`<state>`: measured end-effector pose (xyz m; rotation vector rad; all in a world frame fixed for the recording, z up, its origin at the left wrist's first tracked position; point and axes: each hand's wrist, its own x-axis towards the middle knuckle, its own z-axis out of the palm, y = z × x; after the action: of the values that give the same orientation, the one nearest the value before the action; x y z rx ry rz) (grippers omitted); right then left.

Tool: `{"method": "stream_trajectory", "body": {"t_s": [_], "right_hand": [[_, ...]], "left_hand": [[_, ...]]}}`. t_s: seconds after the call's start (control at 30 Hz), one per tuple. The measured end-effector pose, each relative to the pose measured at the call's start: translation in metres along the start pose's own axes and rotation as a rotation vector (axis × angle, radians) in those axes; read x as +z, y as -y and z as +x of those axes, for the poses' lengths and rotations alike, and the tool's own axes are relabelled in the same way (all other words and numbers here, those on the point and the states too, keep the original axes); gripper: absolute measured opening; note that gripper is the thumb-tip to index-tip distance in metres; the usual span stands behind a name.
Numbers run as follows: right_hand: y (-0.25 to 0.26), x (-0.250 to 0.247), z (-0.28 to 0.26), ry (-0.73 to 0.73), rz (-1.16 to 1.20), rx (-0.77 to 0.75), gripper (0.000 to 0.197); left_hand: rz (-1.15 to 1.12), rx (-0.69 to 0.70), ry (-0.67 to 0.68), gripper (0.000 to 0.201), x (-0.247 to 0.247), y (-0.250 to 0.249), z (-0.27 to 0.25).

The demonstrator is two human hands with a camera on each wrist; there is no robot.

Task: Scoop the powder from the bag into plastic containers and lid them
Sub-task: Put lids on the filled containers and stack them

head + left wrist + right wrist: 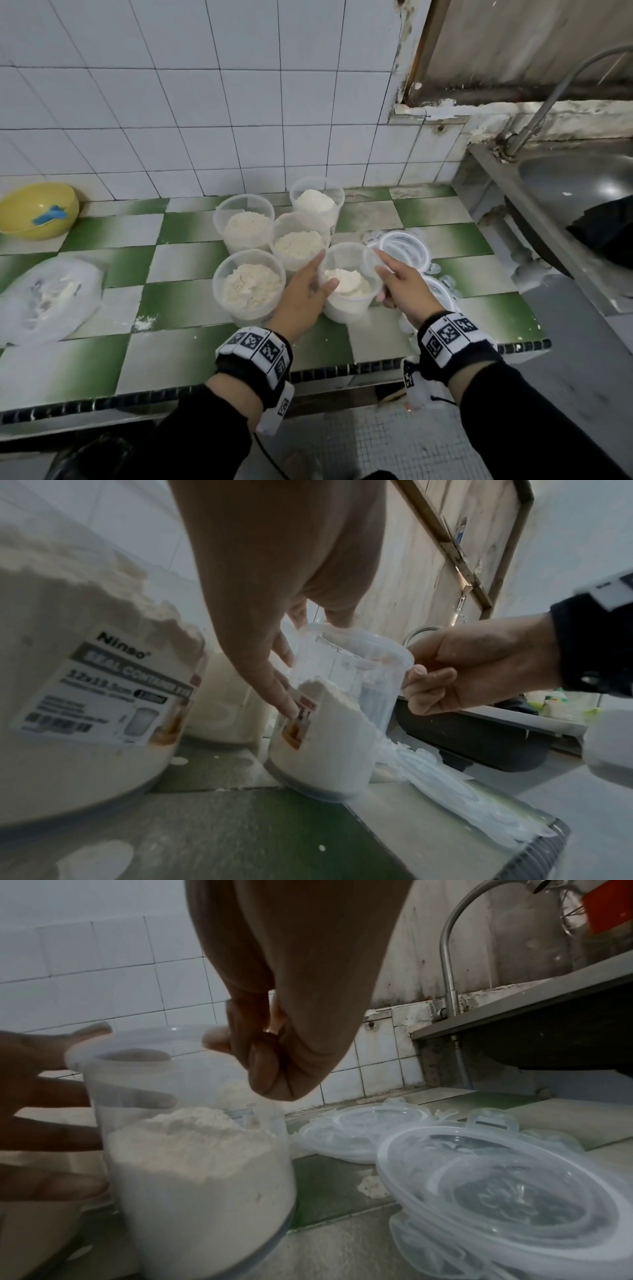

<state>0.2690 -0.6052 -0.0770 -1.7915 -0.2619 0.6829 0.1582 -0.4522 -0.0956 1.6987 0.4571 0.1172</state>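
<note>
Container (pixel 347 298) between hands — left hand (pixel 305 291) spread against side, right hand (pixel 399 284) pinching rim.

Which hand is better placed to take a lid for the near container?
Probably the right hand: the lids lie just beside it, while the left hand steadies the container from the far side.

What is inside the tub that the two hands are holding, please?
White powder fills the lower part of the tub, heaped unevenly, with no lid on. The tub's floor is covered by powder.
</note>
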Motion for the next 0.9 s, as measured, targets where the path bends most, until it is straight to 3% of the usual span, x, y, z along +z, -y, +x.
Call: {"method": "stream_trajectory", "body": {"t_s": [0.3,0.4,0.47,0.53,0.63,0.73,0.8,0.9], "right_hand": [[-0.012,-0.014,0.004,-0.060,0.038,-0.026,0.031],[-0.031,-0.045,0.009,-0.322,-0.007,0.030,0.027],[-0.050,-0.076,0.018,-0.502,-0.174,0.086,0.033],[-0.065,-0.105,0.027,-0.579,-0.316,0.185,0.039],[-0.082,-0.129,0.041,-0.452,-0.522,0.293,0.057],[-0.089,-0.137,0.049,-0.362,-0.598,0.270,0.066],[-0.089,-0.140,0.054,-0.346,-0.592,0.254,0.057],[-0.088,-0.144,0.060,-0.339,-0.607,0.196,0.024]], "left_hand": [[-0.090,0.015,-0.092,0.053,0.015,0.003,0.002],[-0.122,0.003,-0.133,0.050,0.024,0.004,0.001],[-0.152,-0.005,-0.168,0.048,0.030,0.003,0.001],[-0.204,-0.021,-0.201,0.046,0.037,0.001,0.000],[-0.250,-0.062,-0.239,0.043,0.048,-0.002,-0.001],[-0.274,-0.083,-0.283,0.044,0.055,-0.006,0.000],[-0.267,-0.086,-0.279,0.043,0.058,-0.008,0.000],[-0.250,-0.082,-0.268,0.041,0.065,-0.012,-0.002]]}}
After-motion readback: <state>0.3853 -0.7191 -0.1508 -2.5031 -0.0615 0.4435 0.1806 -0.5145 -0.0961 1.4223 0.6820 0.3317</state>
